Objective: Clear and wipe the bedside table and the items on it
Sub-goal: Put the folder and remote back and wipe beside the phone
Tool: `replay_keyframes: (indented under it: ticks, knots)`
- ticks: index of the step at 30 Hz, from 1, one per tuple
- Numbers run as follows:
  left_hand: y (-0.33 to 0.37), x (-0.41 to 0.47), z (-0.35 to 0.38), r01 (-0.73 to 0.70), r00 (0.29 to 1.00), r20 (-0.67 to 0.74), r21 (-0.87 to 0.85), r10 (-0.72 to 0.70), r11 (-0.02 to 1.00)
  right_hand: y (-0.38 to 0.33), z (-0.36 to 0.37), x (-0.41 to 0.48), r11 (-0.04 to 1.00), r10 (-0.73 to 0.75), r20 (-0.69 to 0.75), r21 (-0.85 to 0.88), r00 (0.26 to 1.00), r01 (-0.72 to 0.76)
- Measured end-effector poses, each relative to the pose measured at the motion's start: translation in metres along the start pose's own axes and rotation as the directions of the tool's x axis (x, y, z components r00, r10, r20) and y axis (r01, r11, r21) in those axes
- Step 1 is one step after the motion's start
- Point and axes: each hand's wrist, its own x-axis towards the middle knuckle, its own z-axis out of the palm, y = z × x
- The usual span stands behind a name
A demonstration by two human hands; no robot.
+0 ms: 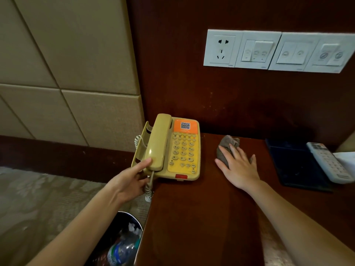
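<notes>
- A brown wooden table (201, 217) is seen from above, set against a dark wood wall.
- A yellow phone (172, 150) is placed at the table's back left corner, and its left side hangs a little over the edge.
- The handset (158, 143) is laid in its cradle on the phone's left side.
- The left hand (130, 181) is held at the phone's near left corner. The thumb is pressed on the low end of the handset, and the fingers are tucked under the phone's edge, so the phone is gripped.
- A curly cord (148, 187) is seen hanging down just beside that hand.
- A grey cloth (225, 148) is bunched up on the table, to the right of the phone.
- The right hand (238, 167) is laid flat on the cloth with the fingers spread wide. The cloth is pressed down, not pinched.
- A dark tray (294, 166) is placed at the right side of the table.
- A white remote (330, 162) is laid on the tray.
- A bin (123, 240) with a plastic bottle inside is seen on the floor, left of the table.
- A socket and switches (278, 50) are fixed on the wall above.
</notes>
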Motion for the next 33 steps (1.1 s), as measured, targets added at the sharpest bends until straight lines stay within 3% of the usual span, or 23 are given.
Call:
replay_keyframes:
  ticks: [5,10,18,23,33]
  knots:
    - [0.006,0.000,-0.005,-0.019,0.999,-0.035,0.047,0.021,0.999,-0.001,0.001,0.000,1.000,0.005,-0.009,-0.005,1.000,-0.005]
    - [0.021,0.004,-0.011,0.071,0.997,0.023,0.192,-0.077,0.979,-0.001,0.001,0.001,1.000,-0.004,-0.020,-0.002,1.000,0.004]
    - [0.030,0.012,-0.009,0.163,0.981,0.063,0.271,-0.186,0.949,-0.001,0.002,-0.001,1.000,-0.005,-0.040,0.001,0.999,0.005]
    - [0.034,0.017,-0.014,0.206,0.978,-0.002,0.213,-0.210,0.955,0.000,0.002,-0.001,1.000,-0.004,-0.045,-0.001,0.999,0.004]
    - [0.018,0.020,-0.015,0.041,0.997,0.061,0.037,-0.043,0.998,0.000,0.002,0.000,1.000,-0.008,-0.039,0.003,0.999,0.008]
